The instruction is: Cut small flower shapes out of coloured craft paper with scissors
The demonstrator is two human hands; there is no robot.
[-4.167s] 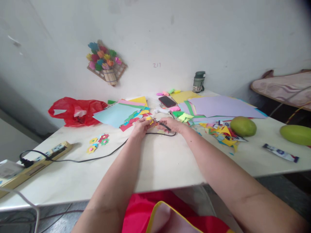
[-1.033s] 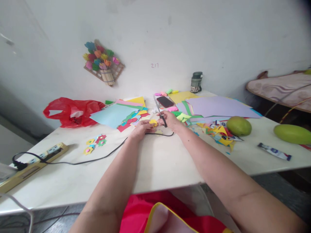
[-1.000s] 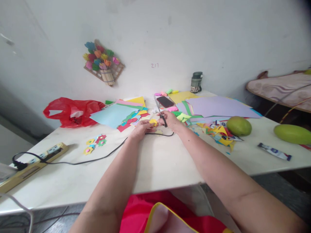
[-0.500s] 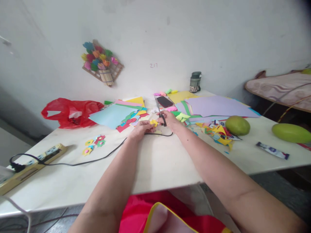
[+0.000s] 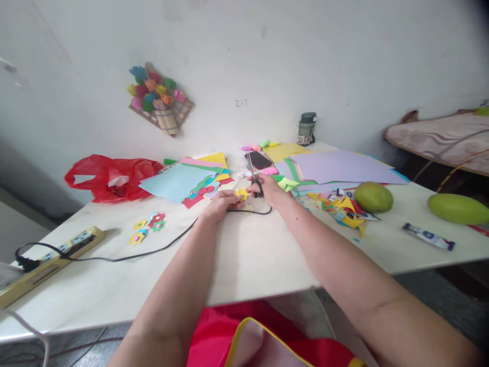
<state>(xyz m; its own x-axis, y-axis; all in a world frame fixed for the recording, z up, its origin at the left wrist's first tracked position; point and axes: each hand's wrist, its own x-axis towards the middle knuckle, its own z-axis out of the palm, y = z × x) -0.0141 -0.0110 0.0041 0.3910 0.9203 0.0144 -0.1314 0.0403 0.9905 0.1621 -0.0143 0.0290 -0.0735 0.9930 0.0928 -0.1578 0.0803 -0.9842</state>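
Note:
Between the fingertips of my left hand (image 5: 222,204) is a small yellow paper piece (image 5: 242,193), its outline uneven like a flower. My right hand (image 5: 269,189) holds a pair of scissors (image 5: 255,178) by the dark handles, blades pointing up and away from me. The tips of my right fingers come close to the yellow piece; whether they touch it I cannot make out. Just beyond the hands lie colored paper strips with wavy edges (image 5: 202,189). Several finished-looking paper flowers (image 5: 136,238) with colored centers rest on the table to the left.
A black cable (image 5: 153,251) runs from the power strip (image 5: 57,260) to beneath my hands. Around them are a red plastic bag (image 5: 103,173), a phone (image 5: 260,160), purple paper (image 5: 340,165), paper scraps (image 5: 344,209), green mangoes (image 5: 373,198), a tube (image 5: 428,236) and a bottle (image 5: 306,128).
The scissors in my right hand have tilted slightly. Both hands stay at almost the same spot, with the yellow paper piece still in my left fingers.

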